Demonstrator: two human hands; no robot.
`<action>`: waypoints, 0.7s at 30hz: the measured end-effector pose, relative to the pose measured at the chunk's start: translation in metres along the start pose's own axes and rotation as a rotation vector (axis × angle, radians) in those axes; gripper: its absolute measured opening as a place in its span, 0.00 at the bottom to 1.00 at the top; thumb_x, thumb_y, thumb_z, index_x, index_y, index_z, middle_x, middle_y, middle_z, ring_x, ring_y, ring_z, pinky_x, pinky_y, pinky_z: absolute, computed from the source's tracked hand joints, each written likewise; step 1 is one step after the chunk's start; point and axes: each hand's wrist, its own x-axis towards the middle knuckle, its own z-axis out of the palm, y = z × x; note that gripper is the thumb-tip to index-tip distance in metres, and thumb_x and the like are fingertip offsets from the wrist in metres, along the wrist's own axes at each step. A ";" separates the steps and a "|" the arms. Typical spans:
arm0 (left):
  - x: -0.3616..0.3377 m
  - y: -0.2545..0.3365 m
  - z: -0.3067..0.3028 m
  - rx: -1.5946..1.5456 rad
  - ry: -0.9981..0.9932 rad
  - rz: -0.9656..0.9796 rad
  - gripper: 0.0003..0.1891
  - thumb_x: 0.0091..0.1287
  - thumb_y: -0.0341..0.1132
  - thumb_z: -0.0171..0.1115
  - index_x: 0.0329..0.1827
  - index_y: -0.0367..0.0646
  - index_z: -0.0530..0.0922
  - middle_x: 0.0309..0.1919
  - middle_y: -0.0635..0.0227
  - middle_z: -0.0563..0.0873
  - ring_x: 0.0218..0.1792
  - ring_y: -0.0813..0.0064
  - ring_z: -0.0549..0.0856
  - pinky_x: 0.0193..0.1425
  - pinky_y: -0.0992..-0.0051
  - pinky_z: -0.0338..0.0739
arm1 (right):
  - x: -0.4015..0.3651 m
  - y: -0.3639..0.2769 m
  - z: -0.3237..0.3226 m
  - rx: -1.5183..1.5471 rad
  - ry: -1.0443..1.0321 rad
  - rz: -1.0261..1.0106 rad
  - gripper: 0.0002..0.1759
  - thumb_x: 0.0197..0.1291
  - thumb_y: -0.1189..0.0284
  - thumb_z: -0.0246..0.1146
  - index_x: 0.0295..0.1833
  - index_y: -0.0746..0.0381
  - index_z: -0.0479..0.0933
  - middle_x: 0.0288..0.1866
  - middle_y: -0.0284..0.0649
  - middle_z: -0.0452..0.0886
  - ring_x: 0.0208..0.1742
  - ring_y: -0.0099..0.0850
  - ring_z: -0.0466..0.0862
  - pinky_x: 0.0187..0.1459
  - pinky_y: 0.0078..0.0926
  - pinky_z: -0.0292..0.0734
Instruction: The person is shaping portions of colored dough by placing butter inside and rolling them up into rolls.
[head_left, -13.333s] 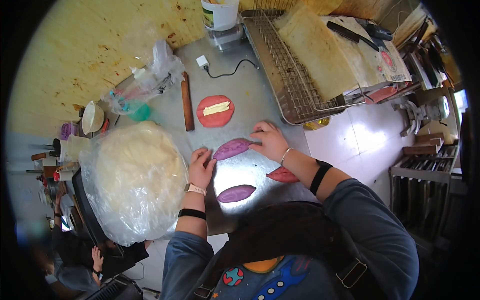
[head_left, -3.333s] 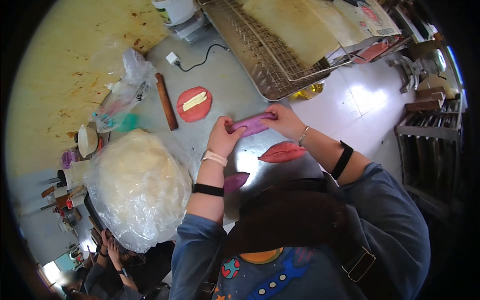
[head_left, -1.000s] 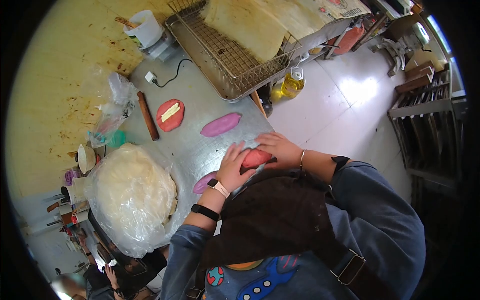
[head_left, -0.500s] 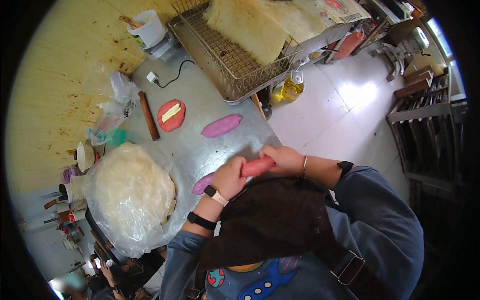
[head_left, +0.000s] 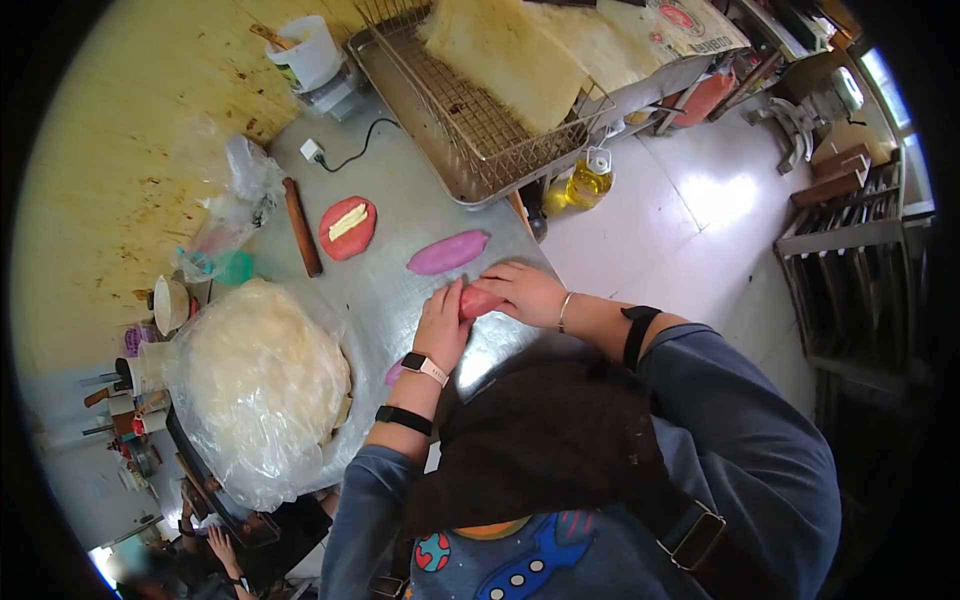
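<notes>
A red dough roll (head_left: 480, 302) rests on the metal table (head_left: 380, 205) between my two hands. Around its left end the fingers of my left hand (head_left: 442, 322) are wrapped. My right hand (head_left: 525, 292) has its fingers curved over the right end of the roll. Just beyond my hands lies a purple dough roll (head_left: 447, 253). A second purple piece (head_left: 394, 373) is mostly hidden behind my left wrist. Farther left, a flat red dough disc (head_left: 347, 228) carries a pale yellow strip (head_left: 348, 220), with a wooden rolling pin (head_left: 302, 228) beside it.
Plastic covers a large dough mound (head_left: 262, 390) at the left. A tray with a wire basket (head_left: 480, 150) stands at the back, near a white tub (head_left: 305, 55) and a plug (head_left: 312, 150). An oil bottle (head_left: 588, 182) is on the floor. A co-worker's hand (head_left: 222, 548) shows lower left.
Both my hands and the red roll have moved away from my body, up onto the table near the purple roll. My right hand's fingers now lie over the roll.
</notes>
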 end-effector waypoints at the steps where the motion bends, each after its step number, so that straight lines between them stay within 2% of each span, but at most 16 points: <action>1: 0.004 -0.004 -0.001 -0.045 -0.015 -0.028 0.37 0.60 0.29 0.68 0.72 0.36 0.62 0.59 0.45 0.77 0.60 0.45 0.76 0.66 0.57 0.71 | 0.003 0.009 0.004 0.019 -0.005 0.031 0.30 0.53 0.71 0.69 0.64 0.60 0.74 0.59 0.48 0.78 0.63 0.46 0.76 0.65 0.41 0.70; 2: 0.008 -0.005 -0.002 -0.093 -0.033 -0.054 0.35 0.61 0.29 0.67 0.72 0.36 0.62 0.57 0.45 0.78 0.58 0.45 0.78 0.65 0.57 0.72 | 0.006 0.006 -0.001 0.134 0.022 0.089 0.29 0.53 0.70 0.69 0.63 0.59 0.74 0.56 0.48 0.80 0.60 0.46 0.78 0.63 0.41 0.71; 3: 0.005 0.008 -0.014 -0.155 0.106 0.024 0.29 0.64 0.29 0.63 0.68 0.34 0.67 0.55 0.44 0.80 0.54 0.44 0.80 0.61 0.55 0.74 | 0.006 -0.002 -0.008 0.246 0.050 0.154 0.28 0.53 0.70 0.69 0.62 0.58 0.75 0.53 0.47 0.81 0.58 0.46 0.79 0.62 0.41 0.72; 4: 0.001 0.007 -0.018 -0.128 0.092 0.056 0.26 0.66 0.30 0.61 0.67 0.34 0.68 0.56 0.44 0.80 0.54 0.44 0.80 0.61 0.55 0.74 | 0.005 -0.007 -0.019 0.344 0.091 0.215 0.27 0.53 0.69 0.69 0.61 0.57 0.76 0.49 0.47 0.83 0.55 0.45 0.81 0.60 0.41 0.73; 5: 0.002 0.003 -0.020 -0.094 0.092 0.117 0.24 0.67 0.31 0.60 0.66 0.34 0.70 0.57 0.45 0.80 0.55 0.44 0.79 0.61 0.55 0.74 | 0.004 0.010 -0.009 0.173 0.168 -0.002 0.22 0.55 0.68 0.68 0.57 0.55 0.79 0.46 0.46 0.83 0.50 0.45 0.82 0.56 0.40 0.75; 6: 0.001 -0.001 -0.013 -0.063 0.069 0.141 0.20 0.69 0.32 0.57 0.64 0.37 0.73 0.56 0.45 0.80 0.54 0.44 0.80 0.60 0.56 0.74 | 0.002 0.023 -0.004 0.084 0.073 -0.107 0.17 0.58 0.67 0.65 0.54 0.55 0.81 0.45 0.44 0.84 0.50 0.44 0.83 0.53 0.41 0.76; 7: -0.002 -0.014 0.004 0.083 0.007 0.129 0.22 0.68 0.33 0.58 0.65 0.41 0.73 0.56 0.47 0.79 0.54 0.45 0.79 0.60 0.56 0.74 | -0.002 0.026 -0.005 0.025 -0.008 -0.171 0.14 0.60 0.67 0.63 0.52 0.55 0.82 0.46 0.45 0.83 0.50 0.44 0.82 0.53 0.42 0.76; 8: -0.009 -0.021 0.017 0.249 0.143 0.213 0.26 0.66 0.34 0.60 0.68 0.44 0.71 0.57 0.52 0.78 0.56 0.46 0.77 0.62 0.53 0.73 | -0.004 0.032 0.004 -0.050 -0.033 -0.087 0.13 0.60 0.69 0.63 0.50 0.57 0.83 0.46 0.46 0.83 0.51 0.45 0.82 0.54 0.42 0.76; 9: -0.008 -0.018 0.020 0.275 0.107 0.088 0.30 0.64 0.35 0.63 0.71 0.44 0.68 0.61 0.52 0.74 0.59 0.46 0.74 0.65 0.50 0.69 | -0.005 0.036 0.013 -0.133 -0.018 -0.033 0.16 0.59 0.68 0.63 0.51 0.60 0.81 0.50 0.46 0.82 0.53 0.45 0.81 0.56 0.40 0.76; 10: -0.006 -0.015 0.015 0.171 0.094 0.131 0.33 0.63 0.38 0.64 0.72 0.39 0.66 0.65 0.48 0.71 0.62 0.44 0.72 0.67 0.48 0.66 | -0.010 0.025 0.002 -0.284 -0.042 -0.085 0.26 0.59 0.64 0.64 0.61 0.63 0.75 0.59 0.46 0.78 0.62 0.44 0.76 0.62 0.41 0.72; 12: -0.004 0.002 0.010 0.189 0.172 0.244 0.37 0.61 0.40 0.66 0.71 0.33 0.64 0.69 0.45 0.66 0.64 0.43 0.70 0.68 0.47 0.64 | -0.010 0.000 -0.008 -0.330 -0.039 -0.032 0.40 0.58 0.58 0.65 0.73 0.63 0.63 0.72 0.47 0.68 0.72 0.44 0.68 0.68 0.47 0.65; 15: -0.012 0.022 0.022 0.326 0.184 0.222 0.36 0.61 0.42 0.66 0.68 0.29 0.67 0.68 0.44 0.69 0.64 0.43 0.71 0.68 0.49 0.64 | -0.029 -0.005 0.022 -0.376 -0.057 -0.047 0.45 0.61 0.53 0.62 0.77 0.65 0.55 0.80 0.48 0.56 0.80 0.43 0.57 0.75 0.47 0.54; 17: -0.015 0.003 0.036 0.303 0.134 0.201 0.41 0.67 0.52 0.58 0.74 0.31 0.58 0.73 0.40 0.61 0.72 0.40 0.60 0.74 0.48 0.56 | -0.028 -0.007 0.015 -0.444 -0.132 0.014 0.46 0.62 0.51 0.60 0.77 0.65 0.55 0.81 0.48 0.54 0.81 0.43 0.55 0.77 0.46 0.50; 18: -0.010 0.013 0.030 0.290 0.108 0.186 0.44 0.69 0.57 0.54 0.77 0.32 0.54 0.75 0.38 0.56 0.75 0.39 0.55 0.77 0.48 0.52 | -0.028 -0.013 0.010 -0.476 -0.174 0.045 0.46 0.62 0.50 0.59 0.77 0.65 0.54 0.81 0.48 0.53 0.81 0.42 0.54 0.78 0.46 0.49; 19: -0.013 0.023 0.023 0.208 -0.019 0.058 0.46 0.70 0.59 0.51 0.76 0.25 0.50 0.73 0.33 0.57 0.75 0.35 0.54 0.78 0.45 0.48 | -0.028 -0.022 0.008 -0.465 -0.135 0.069 0.45 0.62 0.51 0.60 0.77 0.65 0.54 0.81 0.47 0.53 0.81 0.42 0.54 0.77 0.47 0.49; 21: -0.017 0.029 0.017 0.191 -0.103 0.050 0.45 0.71 0.58 0.51 0.76 0.26 0.50 0.74 0.33 0.56 0.75 0.35 0.53 0.78 0.46 0.47 | -0.029 -0.026 0.008 -0.438 -0.189 0.093 0.45 0.63 0.52 0.60 0.78 0.65 0.54 0.82 0.47 0.52 0.82 0.41 0.52 0.78 0.47 0.48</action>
